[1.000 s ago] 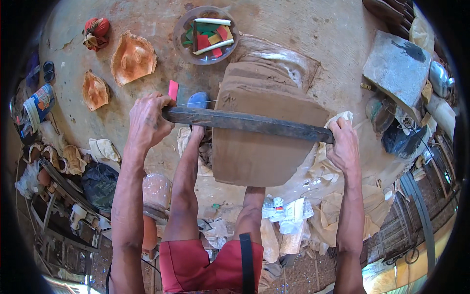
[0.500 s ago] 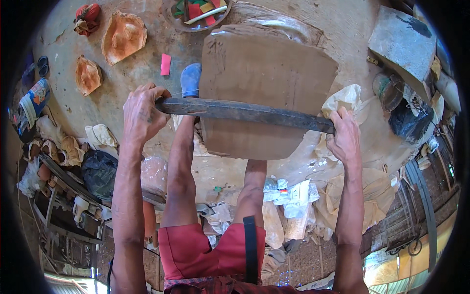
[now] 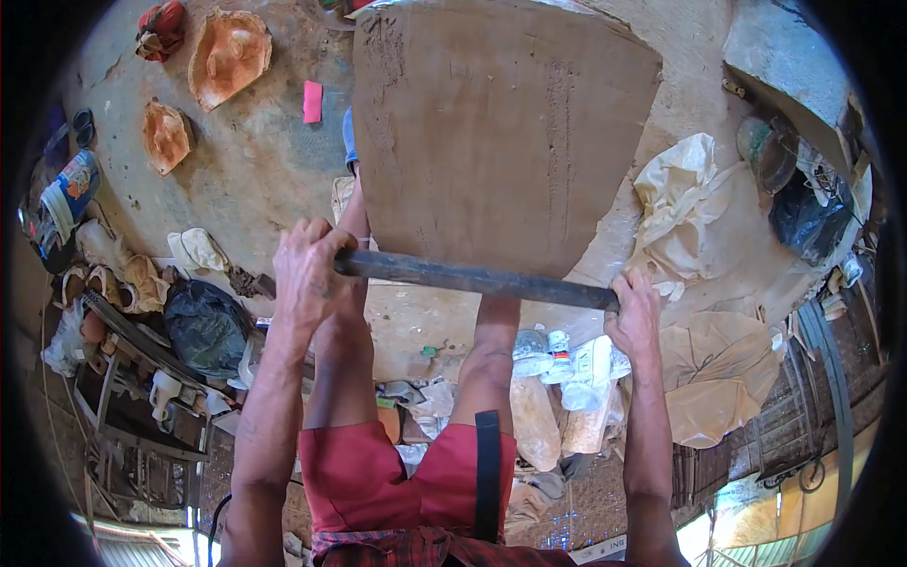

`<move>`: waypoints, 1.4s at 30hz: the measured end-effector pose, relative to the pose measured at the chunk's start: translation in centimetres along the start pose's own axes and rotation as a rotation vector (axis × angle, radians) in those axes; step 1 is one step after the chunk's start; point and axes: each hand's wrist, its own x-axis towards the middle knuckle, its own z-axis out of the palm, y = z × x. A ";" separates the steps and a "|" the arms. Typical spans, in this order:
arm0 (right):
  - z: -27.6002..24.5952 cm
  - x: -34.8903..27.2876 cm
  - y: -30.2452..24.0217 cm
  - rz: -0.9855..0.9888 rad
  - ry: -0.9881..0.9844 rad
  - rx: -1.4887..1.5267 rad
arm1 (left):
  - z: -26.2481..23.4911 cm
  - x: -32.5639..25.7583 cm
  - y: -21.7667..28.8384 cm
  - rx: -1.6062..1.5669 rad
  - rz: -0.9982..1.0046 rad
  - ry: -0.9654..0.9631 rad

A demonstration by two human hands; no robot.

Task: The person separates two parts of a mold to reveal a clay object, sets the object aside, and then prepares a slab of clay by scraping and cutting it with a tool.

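We are observing a person standing over a large brown clay slab (image 3: 496, 132) lying on the concrete floor (image 3: 255, 180). We are seeing both hands wrapped around a long dark bar (image 3: 472, 279), which is lying across the near edge of the slab, running from about nine o'clock to three o'clock with its right end slightly lower. The left hand (image 3: 307, 274) is clamping the bar's left end, fingers curled over the top. The right hand (image 3: 635, 317) is clamping the right end in the same manner. The bar is touching, or sitting just above, the slab's near edge; we cannot tell which.

We are noting the person's bare legs beneath the bar at six o'clock, with red shorts (image 3: 397, 477) below them.

At eleven o'clock from the slab, a small pink block (image 3: 313, 101) is lying on the floor, well apart from the hands. Further toward ten o'clock, two orange clay moulds (image 3: 227, 55) are resting on the floor, one larger than the other. At three o'clock from the slab, crumpled pale plastic sheeting (image 3: 675, 203) is lying beside it. A black bag (image 3: 203, 326) is sitting at eight o'clock, near the left forearm. At two o'clock, a grey stone slab (image 3: 784, 61) is sitting at the edge of view.
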 end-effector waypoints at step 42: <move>4.9 -9.3 1.6 0.497 0.331 0.992 | -6.7 -4.4 13.9 -0.285 -0.041 0.546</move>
